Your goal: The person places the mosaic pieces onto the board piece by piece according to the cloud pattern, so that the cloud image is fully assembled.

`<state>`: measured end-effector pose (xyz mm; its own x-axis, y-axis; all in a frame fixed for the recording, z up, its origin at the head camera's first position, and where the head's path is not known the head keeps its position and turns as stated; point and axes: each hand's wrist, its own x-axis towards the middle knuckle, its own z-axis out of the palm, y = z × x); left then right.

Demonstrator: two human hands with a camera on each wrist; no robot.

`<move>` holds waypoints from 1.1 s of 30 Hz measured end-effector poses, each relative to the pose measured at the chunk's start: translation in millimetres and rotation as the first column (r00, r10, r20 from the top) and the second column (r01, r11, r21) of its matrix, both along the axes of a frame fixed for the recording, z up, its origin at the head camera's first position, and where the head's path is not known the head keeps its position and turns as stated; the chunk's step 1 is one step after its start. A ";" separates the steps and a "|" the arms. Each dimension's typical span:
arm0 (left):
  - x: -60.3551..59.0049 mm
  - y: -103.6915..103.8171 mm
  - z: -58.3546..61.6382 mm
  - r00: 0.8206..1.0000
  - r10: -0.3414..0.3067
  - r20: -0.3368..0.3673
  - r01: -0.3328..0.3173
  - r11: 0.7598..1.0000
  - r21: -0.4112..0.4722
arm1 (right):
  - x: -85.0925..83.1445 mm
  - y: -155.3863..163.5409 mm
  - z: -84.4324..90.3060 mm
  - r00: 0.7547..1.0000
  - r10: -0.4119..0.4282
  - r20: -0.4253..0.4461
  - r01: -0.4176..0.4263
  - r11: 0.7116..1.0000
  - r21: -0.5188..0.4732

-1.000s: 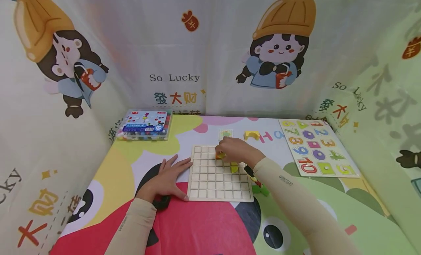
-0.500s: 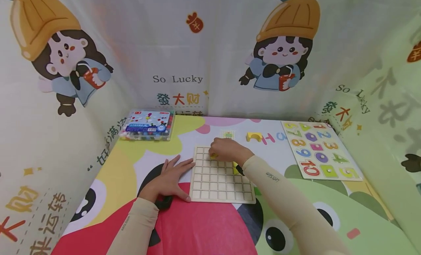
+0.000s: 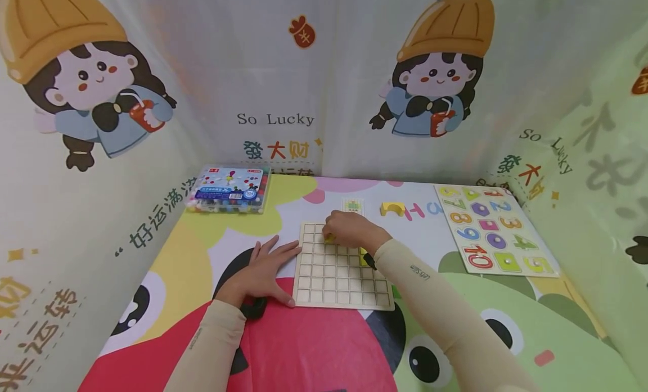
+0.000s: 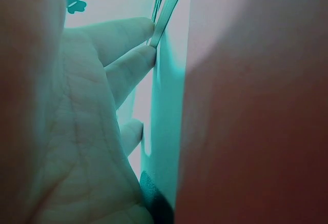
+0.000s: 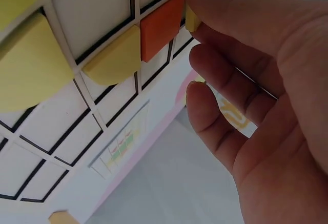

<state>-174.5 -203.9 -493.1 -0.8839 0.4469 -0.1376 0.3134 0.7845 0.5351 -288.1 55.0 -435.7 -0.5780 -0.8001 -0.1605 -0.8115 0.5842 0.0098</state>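
Note:
A square wooden grid board [image 3: 329, 282] lies on the table. My left hand [image 3: 263, 274] is spread at its left side, straight fingertips and thumb against the edge; the left wrist view shows the fingertips [image 4: 146, 29] right at that edge. Over the board's upper rows, my right hand [image 3: 349, 229] pinches a small yellow tile [image 5: 191, 19] between thumb and finger. Beside that tile in the right wrist view sit an orange tile [image 5: 161, 28] and a yellow tile with a rounded corner [image 5: 115, 57]. Farther along lies a larger yellow tile [image 5: 38, 67].
Behind the board lie a small printed card [image 3: 352, 205] and a yellow arch block [image 3: 392, 208]. A number puzzle board [image 3: 525, 226] is at the right. A clear plastic case [image 3: 229, 190] of coloured pieces stands back left. Printed curtains [image 3: 349, 88] enclose the table.
My right hand has moved a little left along the board's upper rows, and now covers the orange tile in the head view. My left hand stays at the edge. The head view has shifted slightly.

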 end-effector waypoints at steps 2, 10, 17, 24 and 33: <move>-1.7 0.4 1.8 1.000 0.002 -0.001 -0.002 1.000 0.005 | -1.5 0.4 1.4 1.000 -0.014 0.013 0.015 1.000 -0.015; -5.9 0.7 6.8 1.000 0.005 0.002 -0.005 1.000 0.004 | -6.5 1.2 5.0 0.999 -0.027 0.027 0.028 0.999 -0.030; -4.8 2.2 7.5 1.000 0.008 0.005 -0.008 1.000 0.007 | -6.5 1.3 3.8 0.998 -0.041 0.054 0.042 0.999 -0.033; -3.3 1.8 5.8 1.000 0.008 0.009 -0.008 1.000 0.010 | -5.0 -0.3 1.1 0.995 -0.069 0.065 0.071 0.997 -0.028; -1.2 -1.6 2.2 1.000 0.006 0.015 -0.007 1.000 0.023 | 6.1 5.8 1.8 0.991 -0.102 0.092 0.110 0.990 -0.088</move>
